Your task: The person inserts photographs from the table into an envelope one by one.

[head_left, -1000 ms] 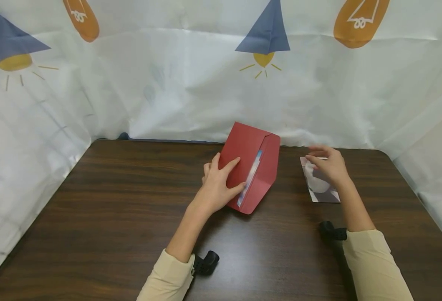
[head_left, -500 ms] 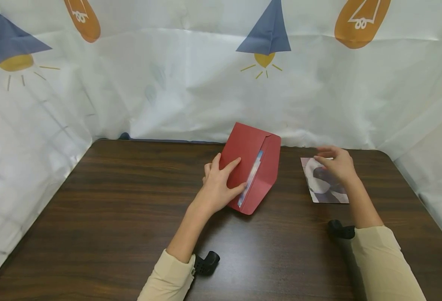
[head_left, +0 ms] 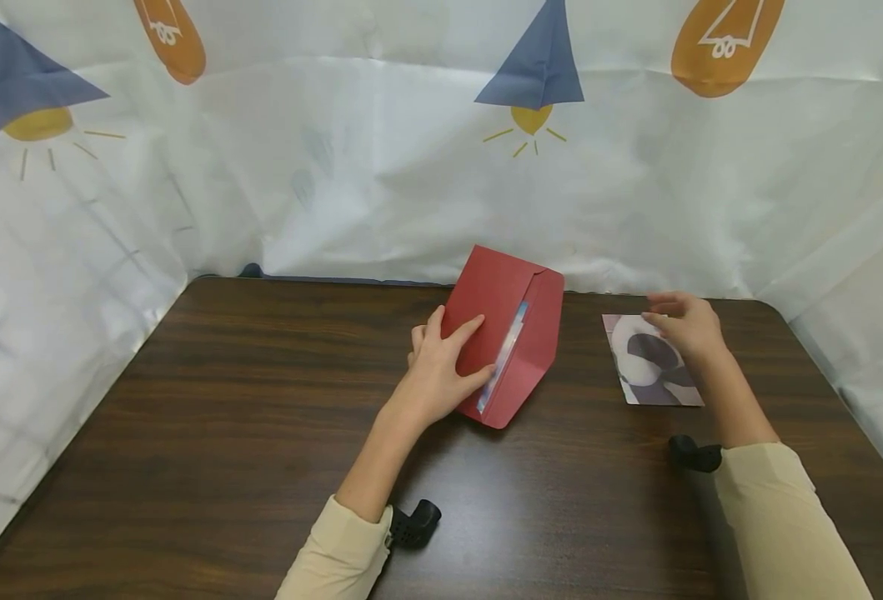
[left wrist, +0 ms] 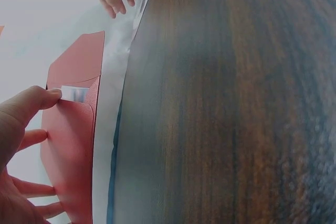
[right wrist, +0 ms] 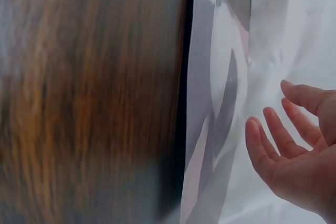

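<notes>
My left hand [head_left: 435,372] holds a red envelope [head_left: 489,304], seen tilted in the middle of the head view. The thumb lies at its opening and the other fingers are spread over its face and left edge. A strip of white and blue paper [head_left: 503,354] shows inside the opening, and the paper [left wrist: 74,94] appears there in the left wrist view too. To the right, my right hand [head_left: 687,325] hovers over the upper right corner of a grey and white printed card [head_left: 639,354]. In the right wrist view, that hand [right wrist: 296,145] has loosely bent fingers, apart from the card [right wrist: 215,98].
Both items are over a dark wood table [head_left: 283,417]. A white curtain [head_left: 381,175] with lamp prints hangs along the table's far edge. Black wrist devices are strapped by both sleeves, one [head_left: 414,525] on the left and another [head_left: 694,454] on the right.
My right hand has drifted to the right across the card, uncovering more of its print. The left hand and the envelope have stayed in place.
</notes>
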Demonstrator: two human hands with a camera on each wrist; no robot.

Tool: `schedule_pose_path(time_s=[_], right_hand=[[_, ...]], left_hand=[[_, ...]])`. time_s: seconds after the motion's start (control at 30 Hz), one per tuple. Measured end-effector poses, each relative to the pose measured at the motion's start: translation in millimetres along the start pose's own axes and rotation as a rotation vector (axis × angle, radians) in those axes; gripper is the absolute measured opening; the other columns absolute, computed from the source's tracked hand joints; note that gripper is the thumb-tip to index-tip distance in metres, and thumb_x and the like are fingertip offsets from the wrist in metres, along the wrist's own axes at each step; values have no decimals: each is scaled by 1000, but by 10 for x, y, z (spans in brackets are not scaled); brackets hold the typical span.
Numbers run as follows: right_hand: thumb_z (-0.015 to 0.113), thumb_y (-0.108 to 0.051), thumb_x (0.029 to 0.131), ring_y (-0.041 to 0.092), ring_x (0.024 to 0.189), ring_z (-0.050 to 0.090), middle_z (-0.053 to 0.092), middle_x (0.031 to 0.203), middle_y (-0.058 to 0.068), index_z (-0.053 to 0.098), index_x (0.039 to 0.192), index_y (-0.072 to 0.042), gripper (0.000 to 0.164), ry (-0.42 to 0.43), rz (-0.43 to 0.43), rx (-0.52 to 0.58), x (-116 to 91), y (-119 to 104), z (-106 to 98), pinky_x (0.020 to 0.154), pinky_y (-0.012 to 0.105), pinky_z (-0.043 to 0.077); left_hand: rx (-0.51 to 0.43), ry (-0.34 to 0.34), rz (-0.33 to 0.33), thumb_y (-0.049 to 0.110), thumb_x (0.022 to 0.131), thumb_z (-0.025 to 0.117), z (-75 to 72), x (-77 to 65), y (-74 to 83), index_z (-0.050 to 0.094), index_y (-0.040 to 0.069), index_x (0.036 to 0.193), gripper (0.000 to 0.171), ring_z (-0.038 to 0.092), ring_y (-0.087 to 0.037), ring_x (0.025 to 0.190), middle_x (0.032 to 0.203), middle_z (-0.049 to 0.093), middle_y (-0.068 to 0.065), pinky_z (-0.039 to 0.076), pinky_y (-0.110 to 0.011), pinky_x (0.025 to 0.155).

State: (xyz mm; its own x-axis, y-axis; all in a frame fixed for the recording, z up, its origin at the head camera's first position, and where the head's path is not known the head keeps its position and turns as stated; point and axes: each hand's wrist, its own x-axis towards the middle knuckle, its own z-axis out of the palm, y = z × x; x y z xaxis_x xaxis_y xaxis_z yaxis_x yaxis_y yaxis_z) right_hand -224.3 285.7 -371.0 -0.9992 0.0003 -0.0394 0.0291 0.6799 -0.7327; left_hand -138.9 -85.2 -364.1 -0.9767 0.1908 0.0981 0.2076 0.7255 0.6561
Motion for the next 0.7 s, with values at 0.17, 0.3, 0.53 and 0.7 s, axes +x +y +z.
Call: schedule_pose_path(time_s=[0.17,0.3,0.53,0.7], right_hand=[[58,-23,109,32,105,69,55,142,39,51,147,10,51,7,1,-22,23,66,-43,70,11,50],[58,-23,108,8,90,64,56,141,39,52,145,11,51,15,3,-46,40,104,-76,68,10,49],[58,-22,109,45,110,67,55,141,40,51,145,12,50,22,17,-70,53,158,-112,66,8,46],[59,-22,108,16,88,68,58,138,40,53,143,12,50,33,23,-101,78,207,-144,65,11,47]], left_hand=[[0,-1,0,31,93,80,4,2,4,51,20,158,72,29,-43,143,170,22,-23,45,-64,105],[0,0,2,31,93,80,10,0,5,51,21,158,72,30,-42,143,170,22,-23,46,-63,105],[-4,-8,-3,31,93,80,9,-3,8,51,20,158,72,29,-42,143,170,21,-23,44,-64,106],[-3,-8,0,31,93,80,7,-10,14,51,20,158,72,30,-42,142,170,21,-23,44,-63,105]])
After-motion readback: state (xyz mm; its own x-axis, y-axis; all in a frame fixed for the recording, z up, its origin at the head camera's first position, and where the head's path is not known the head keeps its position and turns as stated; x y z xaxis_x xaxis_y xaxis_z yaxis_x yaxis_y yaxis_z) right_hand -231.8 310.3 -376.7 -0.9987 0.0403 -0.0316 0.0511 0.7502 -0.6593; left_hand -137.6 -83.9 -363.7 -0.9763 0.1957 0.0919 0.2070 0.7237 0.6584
